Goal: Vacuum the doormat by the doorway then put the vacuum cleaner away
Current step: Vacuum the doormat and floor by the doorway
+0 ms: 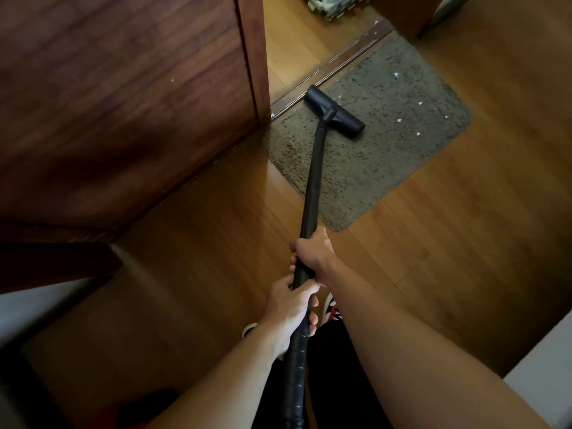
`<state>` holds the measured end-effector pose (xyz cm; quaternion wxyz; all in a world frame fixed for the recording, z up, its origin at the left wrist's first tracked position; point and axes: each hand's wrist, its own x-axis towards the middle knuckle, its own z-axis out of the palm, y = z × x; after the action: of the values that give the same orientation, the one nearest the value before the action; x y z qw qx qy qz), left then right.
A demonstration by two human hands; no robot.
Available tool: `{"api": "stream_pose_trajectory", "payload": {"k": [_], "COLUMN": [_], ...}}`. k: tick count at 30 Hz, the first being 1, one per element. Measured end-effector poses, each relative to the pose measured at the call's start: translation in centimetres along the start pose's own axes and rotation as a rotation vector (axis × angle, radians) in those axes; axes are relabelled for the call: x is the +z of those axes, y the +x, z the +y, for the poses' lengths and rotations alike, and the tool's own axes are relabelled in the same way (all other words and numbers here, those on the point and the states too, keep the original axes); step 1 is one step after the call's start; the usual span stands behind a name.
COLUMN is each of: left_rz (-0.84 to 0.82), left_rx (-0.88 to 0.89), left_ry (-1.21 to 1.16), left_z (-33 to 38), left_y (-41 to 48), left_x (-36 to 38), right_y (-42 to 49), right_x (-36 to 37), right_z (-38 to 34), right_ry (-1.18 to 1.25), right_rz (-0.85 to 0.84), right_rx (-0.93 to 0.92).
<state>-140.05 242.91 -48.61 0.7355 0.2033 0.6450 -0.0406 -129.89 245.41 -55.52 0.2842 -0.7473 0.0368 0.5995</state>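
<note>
Fingers of the right hand [314, 253] and, lower down, the left hand [289, 308] are curled round the long black vacuum tube [314, 181] so it can be steered. Its flat black head [335, 113] is laid on the grey fuzzy doormat [371, 168], where white scraps [399, 120] are left.

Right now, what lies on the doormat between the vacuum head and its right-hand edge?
In the head view, grey doormat pile dotted with a few white scraps; nothing else lies right of the vacuum head.
</note>
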Motion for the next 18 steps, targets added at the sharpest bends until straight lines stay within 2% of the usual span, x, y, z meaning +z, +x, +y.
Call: {"api": "stream_pose_trajectory", "payload": {"k": [18], "left_rz": [0.003], "left_rx": [0.007], "left_ry": [-0.034], "left_z": [5.3], "left_y": [4.3], "left_x": [7.2], "right_y": [4.9], "right_x": [-5.9], "right_z": [-6.3], "right_ry": [-0.043], "right_rz": [0.021], "right_rx": [-0.022]}}
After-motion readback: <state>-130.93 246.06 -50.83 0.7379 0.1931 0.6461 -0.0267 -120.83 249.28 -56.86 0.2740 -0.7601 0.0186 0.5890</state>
